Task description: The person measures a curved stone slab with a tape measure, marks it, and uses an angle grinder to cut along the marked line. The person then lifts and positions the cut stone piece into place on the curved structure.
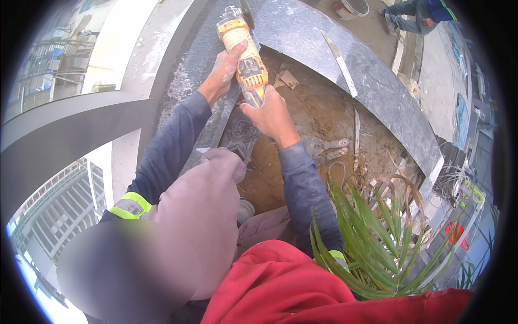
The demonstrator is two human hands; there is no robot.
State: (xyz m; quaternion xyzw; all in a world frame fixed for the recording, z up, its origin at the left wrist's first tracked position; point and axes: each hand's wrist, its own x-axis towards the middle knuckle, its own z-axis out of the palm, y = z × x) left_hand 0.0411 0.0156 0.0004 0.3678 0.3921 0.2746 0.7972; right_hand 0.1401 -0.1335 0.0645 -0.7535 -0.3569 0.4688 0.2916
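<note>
Both my hands grip a yellow and black angle grinder (252,69), its body coated with pale dust. My left hand (222,73) wraps around the front part of the body, below the head. Further back, my right hand (272,116) is closed around the rear end. The grinder's dark disc (247,13) stands on edge at the far end, over the grey stone slab (291,24); whether it touches the stone cannot be made out. A long thin pale strip (340,65) lies across the curved slab to the right.
The stone curves around a pit of brown soil (291,173) holding trowel-like tools (330,147) and broken pieces (288,79). A palm plant (377,243) stands near right. Beyond are a bucket (350,8) and another person (413,13). A grey metal frame (70,121) borders the left.
</note>
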